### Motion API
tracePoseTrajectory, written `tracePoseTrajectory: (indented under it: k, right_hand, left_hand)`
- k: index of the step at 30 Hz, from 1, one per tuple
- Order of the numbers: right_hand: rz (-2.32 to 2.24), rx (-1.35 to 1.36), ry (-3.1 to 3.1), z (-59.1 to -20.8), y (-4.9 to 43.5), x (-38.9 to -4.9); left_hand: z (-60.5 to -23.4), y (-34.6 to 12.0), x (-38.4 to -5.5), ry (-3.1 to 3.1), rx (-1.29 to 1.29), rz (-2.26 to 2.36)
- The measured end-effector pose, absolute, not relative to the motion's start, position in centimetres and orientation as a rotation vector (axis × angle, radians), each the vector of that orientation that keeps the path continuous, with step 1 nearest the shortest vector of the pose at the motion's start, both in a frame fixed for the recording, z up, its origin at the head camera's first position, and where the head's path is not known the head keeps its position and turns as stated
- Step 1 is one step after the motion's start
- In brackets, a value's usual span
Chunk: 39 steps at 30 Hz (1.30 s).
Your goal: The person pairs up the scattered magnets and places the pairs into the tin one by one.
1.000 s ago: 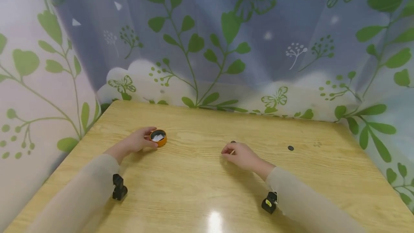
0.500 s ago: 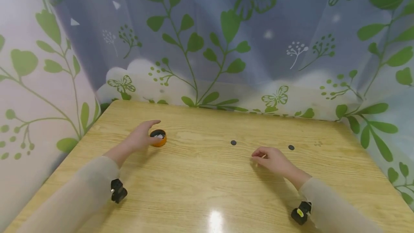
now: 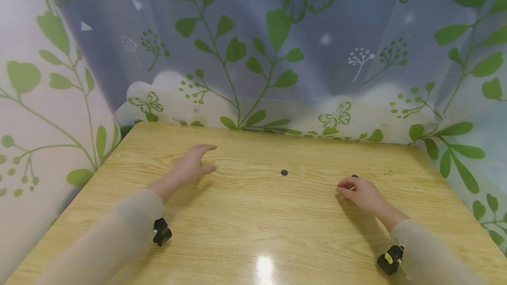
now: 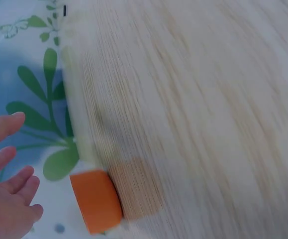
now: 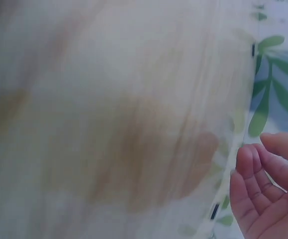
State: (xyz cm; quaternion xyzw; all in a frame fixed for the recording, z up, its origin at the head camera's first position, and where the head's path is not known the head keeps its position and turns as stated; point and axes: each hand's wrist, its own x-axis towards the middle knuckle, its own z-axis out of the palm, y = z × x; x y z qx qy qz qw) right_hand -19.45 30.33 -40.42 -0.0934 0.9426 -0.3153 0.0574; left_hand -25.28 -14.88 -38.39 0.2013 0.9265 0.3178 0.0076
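My left hand (image 3: 189, 167) is held over the left part of the table, thumb and forefinger spread apart, gripping nothing. It hides an orange round container in the head view. The left wrist view shows that orange container (image 4: 97, 201) on the table, apart from the fingers. On the right, my right hand (image 3: 365, 195) is held low over the wood with fingers loosely bent and nothing between them. Just behind its knuckles a small dark disc (image 3: 354, 176) peeks out, partly covered. A second dark disc (image 3: 284, 172) lies flat between the two hands.
The wooden table (image 3: 237, 223) reaches back to a patterned curtain (image 3: 253, 56) with green leaves and butterflies. Curtain cloth also hangs at both sides. A black camera is strapped at each wrist.
My left hand loosens from the orange container, spreads, and shifts right in front of it. My right hand moves right, away from the middle disc to the right-hand disc.
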Motion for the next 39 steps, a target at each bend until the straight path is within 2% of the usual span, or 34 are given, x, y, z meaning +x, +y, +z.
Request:
tracePoseTrajectory:
  k: [7,14,19,25,31,39]
  right_hand:
    - [-0.759,-0.209,2.965,-40.2,32.8,-20.0]
    - [-0.592,-0.083,2.978,-40.1,35.3,-20.6]
    - [-0.608,-0.028,2.897,-40.1,35.7,-21.5]
    - [-0.641,-0.089,2.82,-39.3,35.5,-22.9]
    - [-0.748,-0.096,2.791,-39.1,35.7,-23.4]
    - [-0.828,-0.019,2.797,-40.0,35.2,-23.7]
  left_hand:
    - [-38.8,-11.5,-25.3,2.828,0.663,1.01]
    - [-41.0,-6.4,-26.2,2.633,0.712,0.977]
    - [-41.5,-2.9,-26.7,2.531,0.623,0.962]
    - [-41.3,0.2,-28.2,2.605,0.46,0.852]
    - [-40.3,3.0,-28.4,2.698,0.5,0.673]
    - [-40.8,5.5,-28.4,2.735,0.623,0.621]
